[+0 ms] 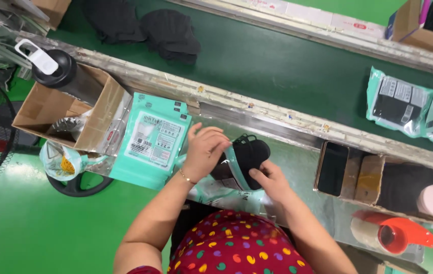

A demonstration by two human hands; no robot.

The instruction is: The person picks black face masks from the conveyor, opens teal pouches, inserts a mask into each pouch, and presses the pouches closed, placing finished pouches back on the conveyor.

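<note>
The person's left hand [203, 150] lies with its fingers loosely curled over the mouth of a clear-and-mint packaging bag [226, 175], gripping the bag's upper edge, while the right hand [272, 181] pinches a stack of black face masks [249, 155] between thumb and fingers, the stack sitting partly inside that bag. The bag rests on the grey work shelf [297, 162] just in front of the person's spotted red top. Just left of the bag lies a pile of flat mint-green pouches [153, 139], and beyond that pile stands an open cardboard box [54, 109] with a black bottle [59, 71] leaning in it. Right of the bag, a phone [332, 168] lies in a shallow cardboard tray, with a red tape dispenser [394, 234] near it. Above the bag, across the metal rail, the green conveyor belt [277, 66] carries loose black masks [170, 33] and two filled packs [399, 101].
</note>
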